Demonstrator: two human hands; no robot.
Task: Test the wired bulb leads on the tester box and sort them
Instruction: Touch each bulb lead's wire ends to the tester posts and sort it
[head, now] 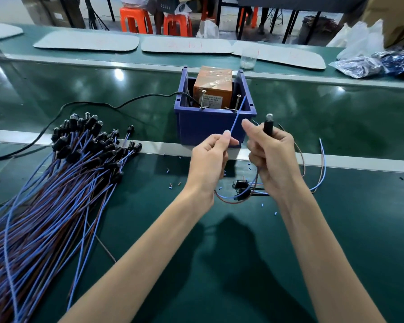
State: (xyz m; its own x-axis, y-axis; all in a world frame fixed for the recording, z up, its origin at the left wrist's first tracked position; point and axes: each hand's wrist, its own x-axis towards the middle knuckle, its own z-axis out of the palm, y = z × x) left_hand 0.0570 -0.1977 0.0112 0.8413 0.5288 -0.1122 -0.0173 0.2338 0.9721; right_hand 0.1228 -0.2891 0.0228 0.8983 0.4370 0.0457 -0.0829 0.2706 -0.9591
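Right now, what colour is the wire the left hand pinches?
Blue; the wire shows best in the head view.

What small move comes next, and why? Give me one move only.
Probably ease the blue lead sideways until its end presses on the right screw post of the tester box. The left hand pinches that lead, which runs up close by the post, but contact is unclear. The bulb on the black holder gripped by the right hand looks unlit.
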